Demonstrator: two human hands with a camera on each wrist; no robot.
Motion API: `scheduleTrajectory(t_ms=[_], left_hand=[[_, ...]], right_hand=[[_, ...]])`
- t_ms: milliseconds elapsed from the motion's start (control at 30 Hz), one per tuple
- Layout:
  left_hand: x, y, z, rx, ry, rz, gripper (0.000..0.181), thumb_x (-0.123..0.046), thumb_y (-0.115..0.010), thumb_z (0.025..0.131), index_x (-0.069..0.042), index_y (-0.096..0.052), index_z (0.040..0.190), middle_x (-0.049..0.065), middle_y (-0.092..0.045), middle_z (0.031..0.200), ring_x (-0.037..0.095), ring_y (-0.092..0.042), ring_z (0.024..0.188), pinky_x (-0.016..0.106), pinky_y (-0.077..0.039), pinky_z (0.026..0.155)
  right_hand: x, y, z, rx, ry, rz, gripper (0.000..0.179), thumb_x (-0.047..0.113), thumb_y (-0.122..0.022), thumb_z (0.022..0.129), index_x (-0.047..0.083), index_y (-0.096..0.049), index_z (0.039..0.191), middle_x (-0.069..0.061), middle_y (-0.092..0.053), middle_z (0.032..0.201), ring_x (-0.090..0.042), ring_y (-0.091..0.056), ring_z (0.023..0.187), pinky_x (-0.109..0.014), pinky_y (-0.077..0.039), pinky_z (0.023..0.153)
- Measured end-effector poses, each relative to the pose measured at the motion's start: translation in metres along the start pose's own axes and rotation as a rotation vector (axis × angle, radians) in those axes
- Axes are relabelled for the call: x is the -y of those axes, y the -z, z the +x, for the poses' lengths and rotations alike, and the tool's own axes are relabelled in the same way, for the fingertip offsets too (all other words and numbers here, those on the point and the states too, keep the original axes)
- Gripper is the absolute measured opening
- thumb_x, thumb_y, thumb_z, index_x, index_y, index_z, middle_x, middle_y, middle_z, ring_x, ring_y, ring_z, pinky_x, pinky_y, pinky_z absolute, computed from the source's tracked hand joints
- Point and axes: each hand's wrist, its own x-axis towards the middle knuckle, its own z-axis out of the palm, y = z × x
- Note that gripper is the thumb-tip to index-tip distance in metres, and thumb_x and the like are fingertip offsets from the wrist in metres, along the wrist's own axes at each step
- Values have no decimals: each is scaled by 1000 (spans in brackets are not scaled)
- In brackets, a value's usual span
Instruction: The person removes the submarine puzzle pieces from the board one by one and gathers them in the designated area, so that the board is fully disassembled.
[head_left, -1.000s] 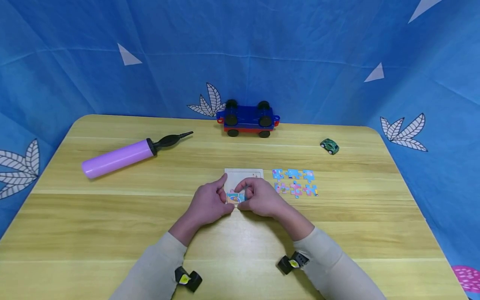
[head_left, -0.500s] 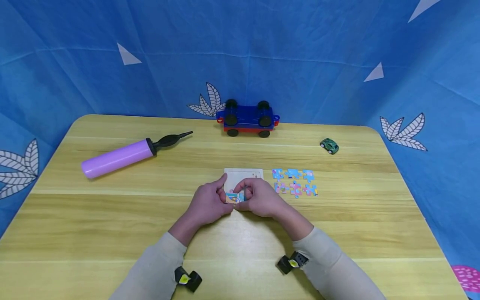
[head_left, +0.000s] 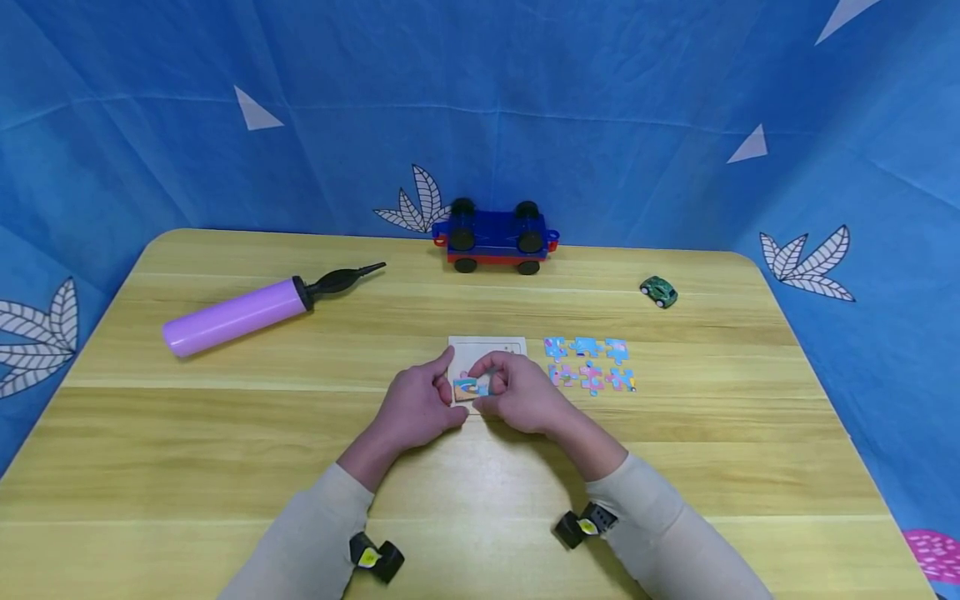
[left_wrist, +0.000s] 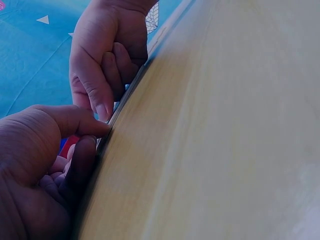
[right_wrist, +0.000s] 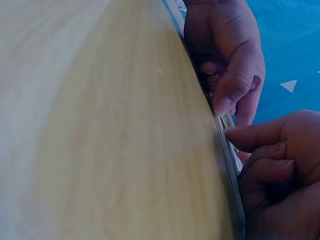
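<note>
A white puzzle board [head_left: 480,348] lies flat on the table in front of me. My left hand [head_left: 417,407] grips its left front corner, the thumb along the front edge and the fingers at the left side. Over the front part of the board, joined puzzle pieces [head_left: 466,389] with an orange and blue picture sit slightly tilted. With thumb and index finger my right hand [head_left: 521,395] pinches their right end, which those fingers partly cover. In the wrist views, the left hand [left_wrist: 35,165] and right hand [right_wrist: 285,170] meet at the board's edge; the pieces are hardly visible there.
Several loose blue and pink puzzle pieces [head_left: 587,348] lie in two rows right of the board. A purple hand pump [head_left: 236,317] rests at the left. A blue and red toy wagon [head_left: 495,235] stands at the back, and a green toy car [head_left: 659,292] is at back right.
The joined pieces have shifted a little away from me over the board, after tipping slightly toward its front edge. The right fingers moved slightly with them; the left hand stays put.
</note>
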Motion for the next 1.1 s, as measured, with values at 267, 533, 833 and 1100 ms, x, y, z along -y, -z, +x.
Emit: scheduleTrajectory(t_ms=[267, 533, 833, 1100], left_hand=[[-1, 0, 1, 9, 24, 15, 92, -12, -83, 74, -1, -36, 153, -1, -56, 72, 14, -46, 56, 30, -41, 58], [-1, -1, 1, 7, 18, 31, 93, -12, -84, 73, -1, -37, 153, -1, -56, 72, 14, -47, 56, 30, -41, 57], [-1, -1, 0, 11, 39, 27, 94, -12, -85, 75, -2, -36, 153, -1, -56, 72, 15, -46, 58, 32, -43, 61], [-1, 0, 0, 9, 22, 21, 92, -11, -83, 75, -1, -35, 153, -2, -56, 72, 14, -45, 57, 32, -42, 63]], right_hand=[[-2, 2, -3, -50, 18, 32, 32, 2, -76, 85, 8, -64, 114, 1, -40, 60, -14, -38, 50, -30, -38, 59], [-2, 7, -22, -121, 69, 29, 32, 2, -78, 83, 10, -66, 111, 4, -33, 59, -13, -32, 53, -32, -38, 66], [-15, 16, -47, -123, 67, 19, 31, -1, -77, 83, 6, -66, 112, 4, -31, 59, -12, -31, 53, -32, -39, 69], [-24, 29, -70, -141, 11, 12, 31, -3, -75, 84, 6, -65, 112, 4, -29, 60, -11, -29, 53, -32, -39, 71]])
